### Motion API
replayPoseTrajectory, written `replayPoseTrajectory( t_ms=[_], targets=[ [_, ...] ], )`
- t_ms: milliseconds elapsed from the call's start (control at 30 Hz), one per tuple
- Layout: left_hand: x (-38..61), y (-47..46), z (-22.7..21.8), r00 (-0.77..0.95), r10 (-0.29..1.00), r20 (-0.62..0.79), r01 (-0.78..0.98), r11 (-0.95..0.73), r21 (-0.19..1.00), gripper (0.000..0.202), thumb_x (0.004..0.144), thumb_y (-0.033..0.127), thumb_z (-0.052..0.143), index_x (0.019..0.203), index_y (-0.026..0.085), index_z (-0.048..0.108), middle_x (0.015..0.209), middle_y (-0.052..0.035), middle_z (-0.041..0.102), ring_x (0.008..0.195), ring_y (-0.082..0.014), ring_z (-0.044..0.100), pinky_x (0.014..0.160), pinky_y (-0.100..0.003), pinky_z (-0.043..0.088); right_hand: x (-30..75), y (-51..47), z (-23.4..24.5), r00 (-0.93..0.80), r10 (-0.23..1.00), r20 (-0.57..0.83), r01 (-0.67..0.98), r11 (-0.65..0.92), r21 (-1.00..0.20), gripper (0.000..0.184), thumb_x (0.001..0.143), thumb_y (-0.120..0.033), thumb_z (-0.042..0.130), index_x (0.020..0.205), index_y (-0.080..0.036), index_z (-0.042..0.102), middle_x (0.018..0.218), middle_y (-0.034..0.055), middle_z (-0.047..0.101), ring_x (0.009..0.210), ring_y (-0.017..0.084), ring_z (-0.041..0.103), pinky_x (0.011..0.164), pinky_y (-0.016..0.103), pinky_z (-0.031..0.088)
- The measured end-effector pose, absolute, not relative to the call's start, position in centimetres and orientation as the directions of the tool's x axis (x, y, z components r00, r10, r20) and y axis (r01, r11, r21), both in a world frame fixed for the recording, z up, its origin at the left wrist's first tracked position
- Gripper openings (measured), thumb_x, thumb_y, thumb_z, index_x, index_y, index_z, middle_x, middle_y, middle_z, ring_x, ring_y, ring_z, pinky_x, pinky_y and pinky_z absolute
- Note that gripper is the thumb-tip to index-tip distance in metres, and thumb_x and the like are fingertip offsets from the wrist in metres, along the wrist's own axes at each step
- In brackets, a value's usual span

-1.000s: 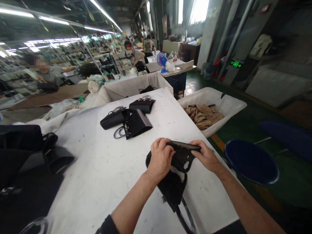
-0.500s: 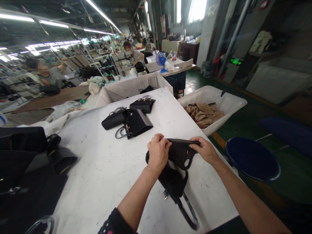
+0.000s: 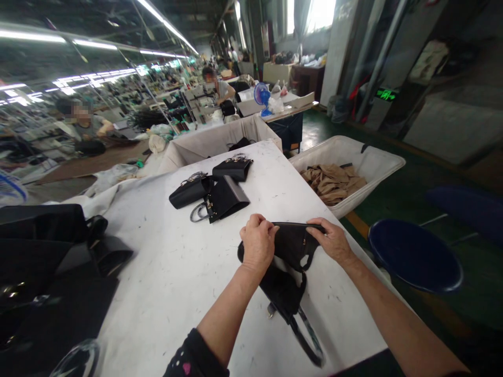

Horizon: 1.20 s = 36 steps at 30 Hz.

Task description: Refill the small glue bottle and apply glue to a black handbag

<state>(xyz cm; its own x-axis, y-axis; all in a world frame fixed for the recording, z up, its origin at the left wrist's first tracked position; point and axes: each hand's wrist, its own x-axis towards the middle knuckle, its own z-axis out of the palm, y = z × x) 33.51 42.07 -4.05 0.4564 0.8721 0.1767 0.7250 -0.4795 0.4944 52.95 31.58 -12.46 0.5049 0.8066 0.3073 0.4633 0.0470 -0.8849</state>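
Note:
A black handbag (image 3: 288, 272) lies on the white table (image 3: 173, 272) in front of me, its strap trailing toward the near edge. My left hand (image 3: 258, 243) is closed on the left end of the bag's upper edge. At the right end of that edge my right hand (image 3: 332, 241) pinches it with curled fingers. Both hands hold the edge lifted a little off the table.
Three small black handbags (image 3: 214, 188) sit further up the table. More black bags (image 3: 47, 262) pile at the left. A white bin (image 3: 377, 167) with tan pieces stands to the right, a blue stool (image 3: 414, 256) nearer. Other people work at tables behind.
Both hands keep their hold on the bag's upper edge and have shifted only slightly. The view has turned a little.

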Motion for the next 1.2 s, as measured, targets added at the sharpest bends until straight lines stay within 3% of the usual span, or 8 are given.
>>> replayPoseTrajectory(
  t_ms=[200, 500, 700, 867, 967, 1200],
  targets=[
    [33.6, 42.1, -3.9, 0.436, 0.885, 0.164, 0.742, -0.457, 0.492, 0.011, 0.089, 0.025, 0.073, 0.08, 0.019, 0.072, 0.106, -0.0048, 0.065, 0.103, -0.0226, 0.065, 0.09, -0.041, 0.045, 52.9, 32.2, -13.0, 0.438, 0.804, 0.401, 0.517, 0.139, -0.845, 0.025, 0.087, -0.048, 0.071, 0.094, -0.025, 0.073, 0.088, 0.0014, 0.072, 0.084, 0.02, 0.067, 0.083, 0.034, 0.053],
    [34.0, 42.4, -4.3, 0.409, 0.897, 0.167, 0.761, -0.436, 0.481, 0.013, 0.089, 0.026, 0.072, 0.078, 0.019, 0.071, 0.103, -0.004, 0.064, 0.101, -0.0226, 0.063, 0.088, -0.041, 0.044, 52.4, 32.8, -12.0, 0.384, 0.809, 0.446, 0.627, 0.126, -0.769, 0.024, 0.096, -0.043, 0.06, 0.085, -0.023, 0.068, 0.08, 0.0023, 0.067, 0.079, 0.02, 0.064, 0.077, 0.033, 0.05],
    [34.0, 42.7, -4.4, 0.41, 0.894, 0.178, 0.756, -0.443, 0.482, 0.016, 0.09, 0.026, 0.07, 0.076, 0.019, 0.07, 0.102, -0.0049, 0.063, 0.1, -0.0246, 0.062, 0.086, -0.043, 0.043, 52.3, 32.7, -10.7, 0.339, 0.846, 0.413, 0.721, 0.049, -0.692, 0.024, 0.098, -0.039, 0.055, 0.085, -0.022, 0.067, 0.08, 0.0033, 0.068, 0.079, 0.02, 0.064, 0.076, 0.033, 0.049],
    [34.1, 42.9, -4.8, 0.421, 0.888, 0.187, 0.75, -0.456, 0.479, 0.017, 0.091, 0.028, 0.069, 0.076, 0.02, 0.07, 0.102, -0.0058, 0.063, 0.098, -0.0255, 0.061, 0.086, -0.045, 0.043, 51.6, 33.9, -8.4, 0.179, 0.921, 0.346, 0.827, 0.05, -0.56, 0.013, 0.093, -0.036, 0.066, 0.092, -0.024, 0.071, 0.09, 0.0037, 0.071, 0.089, 0.022, 0.063, 0.081, 0.035, 0.044],
    [34.0, 43.0, -4.9, 0.428, 0.883, 0.192, 0.741, -0.465, 0.485, 0.018, 0.091, 0.028, 0.068, 0.076, 0.02, 0.07, 0.102, -0.0064, 0.063, 0.097, -0.0259, 0.062, 0.086, -0.046, 0.045, 50.6, 35.2, -7.6, 0.153, 0.939, 0.309, 0.865, 0.024, -0.501, 0.014, 0.095, -0.034, 0.064, 0.088, -0.023, 0.071, 0.089, 0.0038, 0.07, 0.085, 0.021, 0.061, 0.075, 0.033, 0.04],
    [33.2, 43.6, -5.3, 0.455, 0.865, 0.213, 0.682, -0.492, 0.541, 0.015, 0.092, 0.017, 0.063, 0.078, 0.019, 0.068, 0.106, -0.0064, 0.062, 0.096, -0.0204, 0.063, 0.091, -0.036, 0.052, 50.1, 36.6, -7.8, 0.222, 0.934, 0.279, 0.89, -0.078, -0.449, 0.016, 0.093, -0.027, 0.065, 0.078, -0.021, 0.065, 0.083, 0.002, 0.066, 0.079, 0.019, 0.06, 0.067, 0.032, 0.035]
  ],
)
